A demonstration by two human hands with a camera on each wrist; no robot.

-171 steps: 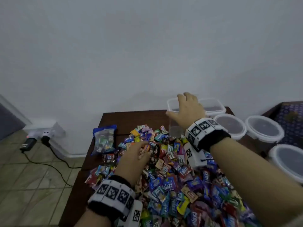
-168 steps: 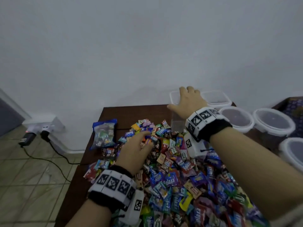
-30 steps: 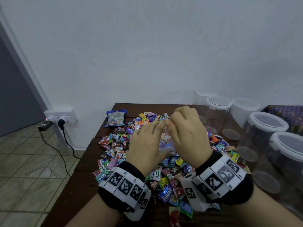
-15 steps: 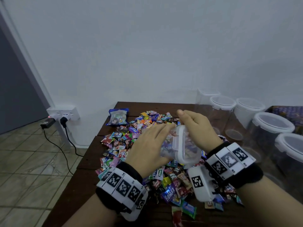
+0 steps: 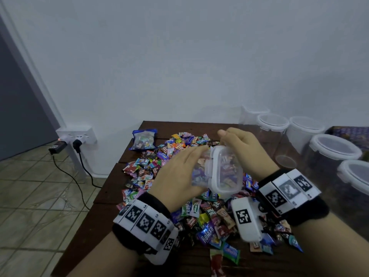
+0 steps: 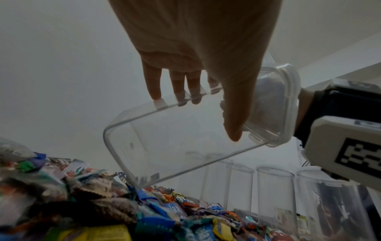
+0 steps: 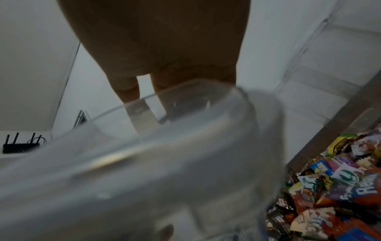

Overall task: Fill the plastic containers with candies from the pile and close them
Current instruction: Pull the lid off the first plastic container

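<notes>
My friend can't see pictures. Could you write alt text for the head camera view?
Two hands, left hand and right hand, hold a clear lidded container tilted on its side above a candy pile on a dark table.

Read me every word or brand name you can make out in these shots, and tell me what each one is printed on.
"Relaxa": blue candy wrapper near the table's front edge.
"relaxa", upside down: green wrapper below the hands.
"Coffee Candy": dark wrapper on the pile's left.
Wrist-band squares are coded patterns, not text.
Other wrappers: too small or blurred.

dark wooden table carries candy pile, lidded clear containers.
</notes>
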